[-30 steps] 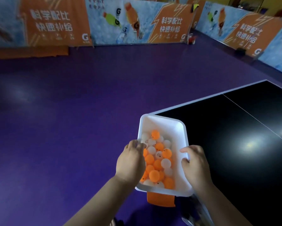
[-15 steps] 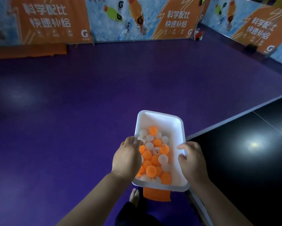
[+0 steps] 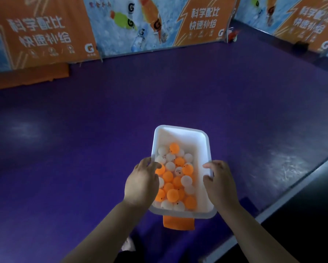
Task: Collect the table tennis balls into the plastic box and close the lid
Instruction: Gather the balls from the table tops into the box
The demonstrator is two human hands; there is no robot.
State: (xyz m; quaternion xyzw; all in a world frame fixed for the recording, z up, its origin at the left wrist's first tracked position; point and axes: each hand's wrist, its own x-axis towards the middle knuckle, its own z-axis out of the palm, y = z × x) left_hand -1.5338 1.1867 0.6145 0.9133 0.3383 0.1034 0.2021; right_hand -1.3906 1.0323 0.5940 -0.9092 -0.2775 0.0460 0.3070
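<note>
White plastic box (image 3: 180, 136), rectangular and open at the top, seen from a head-worn camera looking down. A person holds it in the air in front of their body, over a purple floor (image 3: 83, 149), with one short end pointing away from them.

Table tennis balls (image 3: 175, 179), a mix of orange and white, lie heaped inside the box. They fill the near two thirds, while the far end shows bare white bottom and wall.

The left hand (image 3: 141, 184) grips the box's left long rim, its fingers curled over the edge so that the tips reach in among the balls. The right hand (image 3: 220, 184) grips the right long rim, fingers bent over the edge and thumb on the outer side. Both bare forearms run up from the bottom of the frame.

An orange piece (image 3: 178, 223) sticks out from under the near short end of the box; what it is cannot be told.

To the lower right, the dark top of a table tennis table (image 3: 311, 234) cuts across the corner, edged with a pale line.

Along the far side of the floor stand low barriers (image 3: 45, 35) printed in orange and icy blue, with white Chinese lettering and pictures of drink bottles.
</note>
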